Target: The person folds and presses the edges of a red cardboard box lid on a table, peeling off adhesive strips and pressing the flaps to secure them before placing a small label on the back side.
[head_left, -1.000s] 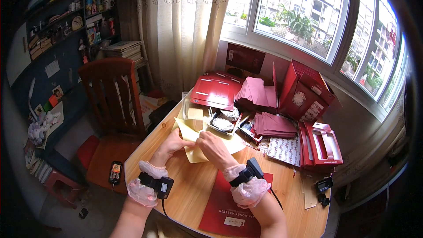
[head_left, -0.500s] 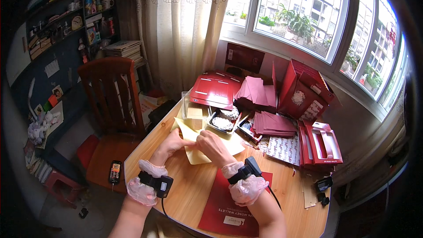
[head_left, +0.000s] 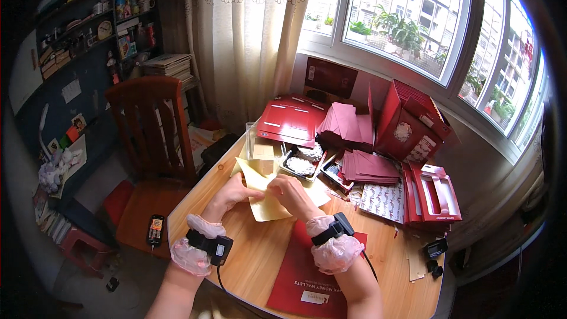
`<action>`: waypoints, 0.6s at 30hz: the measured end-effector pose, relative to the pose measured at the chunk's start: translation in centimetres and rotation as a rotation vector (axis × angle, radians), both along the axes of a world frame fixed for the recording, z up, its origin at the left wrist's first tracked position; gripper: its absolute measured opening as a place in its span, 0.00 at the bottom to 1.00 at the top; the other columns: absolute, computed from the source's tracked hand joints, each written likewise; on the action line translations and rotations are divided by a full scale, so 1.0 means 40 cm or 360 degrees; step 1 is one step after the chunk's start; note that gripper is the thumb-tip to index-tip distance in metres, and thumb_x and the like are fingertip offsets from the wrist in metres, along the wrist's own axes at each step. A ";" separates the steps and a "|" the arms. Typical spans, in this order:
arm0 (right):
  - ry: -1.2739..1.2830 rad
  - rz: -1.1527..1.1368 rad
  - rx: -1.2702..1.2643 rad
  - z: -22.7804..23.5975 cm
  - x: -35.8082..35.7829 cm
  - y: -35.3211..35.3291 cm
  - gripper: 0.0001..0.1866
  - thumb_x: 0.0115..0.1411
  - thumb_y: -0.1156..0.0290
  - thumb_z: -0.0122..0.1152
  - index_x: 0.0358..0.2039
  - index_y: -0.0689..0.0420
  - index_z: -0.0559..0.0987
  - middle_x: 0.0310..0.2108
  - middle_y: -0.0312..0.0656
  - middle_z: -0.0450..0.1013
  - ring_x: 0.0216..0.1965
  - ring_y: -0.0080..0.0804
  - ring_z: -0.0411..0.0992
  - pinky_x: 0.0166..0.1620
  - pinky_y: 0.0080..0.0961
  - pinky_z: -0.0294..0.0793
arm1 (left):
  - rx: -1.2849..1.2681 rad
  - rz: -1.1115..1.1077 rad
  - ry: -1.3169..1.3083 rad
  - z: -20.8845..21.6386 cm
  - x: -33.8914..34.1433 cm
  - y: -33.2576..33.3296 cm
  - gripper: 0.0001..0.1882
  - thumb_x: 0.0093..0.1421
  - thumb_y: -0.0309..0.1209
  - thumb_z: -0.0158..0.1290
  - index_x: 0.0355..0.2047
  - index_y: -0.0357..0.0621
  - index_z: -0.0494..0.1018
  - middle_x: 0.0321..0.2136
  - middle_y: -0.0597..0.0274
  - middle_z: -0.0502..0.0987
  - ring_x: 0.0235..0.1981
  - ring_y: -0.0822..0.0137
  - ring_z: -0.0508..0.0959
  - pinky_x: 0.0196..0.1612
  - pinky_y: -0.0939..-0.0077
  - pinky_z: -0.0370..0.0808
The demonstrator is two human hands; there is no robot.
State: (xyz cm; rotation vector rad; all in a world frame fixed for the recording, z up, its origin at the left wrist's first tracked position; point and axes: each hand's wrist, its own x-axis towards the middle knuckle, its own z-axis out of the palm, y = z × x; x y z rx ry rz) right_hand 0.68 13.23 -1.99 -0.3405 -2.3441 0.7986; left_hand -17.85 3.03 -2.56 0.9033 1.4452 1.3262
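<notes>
A pale yellow sheet of paper (head_left: 269,209) lies on the wooden table, its left part raised and folded. My left hand (head_left: 229,194) pinches the left edge of this sheet between thumb and fingers. Over the middle of the paper, my right hand (head_left: 293,196) has its fingers curled down and drawn together; what they hold, if anything, is too small to tell. Just beyond the hands are a small tan box (head_left: 263,155) and a black tray (head_left: 290,168) with crumpled silvery-white material in it. Both wrists wear plastic covers and strapped black devices.
A flat red folder (head_left: 307,272) lies near my right forearm. Pink-red envelopes (head_left: 371,167), upright red boxes (head_left: 434,195), a large red box (head_left: 407,124) and a patterned sheet (head_left: 381,199) crowd the right and back. A wooden chair (head_left: 147,136) stands left. Cables hang from the wrist devices.
My right hand has lifted slightly and shifted to the right, its fingers loosening a little over the paper. My left hand keeps its pinch on the sheet. The view has moved slightly.
</notes>
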 end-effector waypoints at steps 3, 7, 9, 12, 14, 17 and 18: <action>-0.0063 0.0045 0.0264 -0.019 -0.001 0.018 0.04 0.57 0.78 0.57 0.30 0.64 0.78 0.31 0.51 0.74 0.36 0.51 0.77 0.41 0.41 0.75 | 0.0010 -0.0001 -0.0018 0.008 0.009 0.003 0.36 0.43 0.17 0.71 0.55 0.37 0.70 0.48 0.58 0.80 0.48 0.65 0.81 0.49 0.68 0.81; -0.0258 0.0048 0.0698 0.000 -0.005 0.004 0.05 0.57 0.77 0.55 0.28 0.62 0.79 0.32 0.48 0.74 0.38 0.45 0.76 0.43 0.36 0.77 | -0.0024 0.0047 0.0018 0.009 0.009 -0.001 0.36 0.44 0.17 0.71 0.55 0.38 0.70 0.47 0.58 0.80 0.47 0.65 0.81 0.48 0.67 0.82; -0.0290 0.0064 0.0804 0.013 -0.002 -0.013 0.05 0.57 0.76 0.55 0.27 0.63 0.77 0.33 0.49 0.73 0.39 0.45 0.76 0.43 0.36 0.77 | -0.0033 0.0034 0.0041 0.005 0.007 -0.001 0.36 0.45 0.18 0.70 0.55 0.38 0.70 0.47 0.59 0.80 0.47 0.65 0.81 0.47 0.67 0.82; -0.0308 0.0036 0.0936 0.012 -0.002 -0.029 0.05 0.56 0.75 0.55 0.26 0.62 0.76 0.33 0.48 0.72 0.40 0.43 0.74 0.43 0.35 0.77 | -0.0033 0.0020 0.0066 -0.002 0.005 0.000 0.34 0.47 0.19 0.70 0.55 0.39 0.70 0.47 0.59 0.80 0.46 0.65 0.82 0.47 0.67 0.82; -0.0313 0.0019 0.0986 -0.002 -0.004 -0.024 0.05 0.57 0.74 0.55 0.27 0.62 0.75 0.33 0.48 0.71 0.40 0.43 0.74 0.43 0.35 0.77 | -0.0022 0.0015 0.0068 -0.001 0.009 0.003 0.33 0.48 0.20 0.70 0.55 0.39 0.70 0.47 0.59 0.80 0.46 0.66 0.82 0.47 0.68 0.82; -0.0209 0.0005 0.0929 -0.016 -0.004 -0.013 0.05 0.56 0.73 0.57 0.26 0.61 0.76 0.33 0.47 0.72 0.40 0.43 0.74 0.44 0.35 0.77 | -0.0069 -0.0003 0.0099 0.011 0.017 0.004 0.32 0.49 0.21 0.69 0.55 0.39 0.70 0.48 0.59 0.80 0.46 0.66 0.82 0.46 0.68 0.82; -0.0206 0.0010 0.0929 -0.008 -0.006 -0.016 0.05 0.56 0.73 0.57 0.26 0.61 0.76 0.33 0.47 0.72 0.40 0.43 0.74 0.44 0.35 0.77 | -0.0056 -0.0034 0.0045 0.009 0.014 0.002 0.32 0.49 0.21 0.69 0.55 0.39 0.71 0.47 0.59 0.80 0.46 0.66 0.82 0.46 0.68 0.82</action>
